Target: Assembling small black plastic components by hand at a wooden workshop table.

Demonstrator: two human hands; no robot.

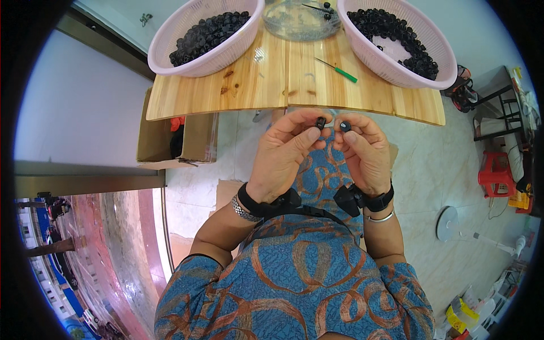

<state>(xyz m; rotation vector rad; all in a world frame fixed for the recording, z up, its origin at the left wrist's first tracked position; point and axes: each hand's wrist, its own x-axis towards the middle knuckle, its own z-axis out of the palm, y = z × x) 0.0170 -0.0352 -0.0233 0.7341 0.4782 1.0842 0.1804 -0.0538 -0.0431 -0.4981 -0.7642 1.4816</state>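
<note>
In front of my chest, just short of the table's near edge, my left hand pinches a small black part that looks hollow, between thumb and fingertips. Close beside it, my right hand pinches a small round black piece with a pale mark on its face. A narrow gap separates the two pieces. Their exact kind is too small to tell. On the wooden table beyond lies a thin screwdriver-like tool with a green handle.
Two pink plastic baskets of small black parts stand at the table's left and right. Between them sits a clear round tray with small pieces. Below the table's left side is a cardboard box; a red stool stands far right.
</note>
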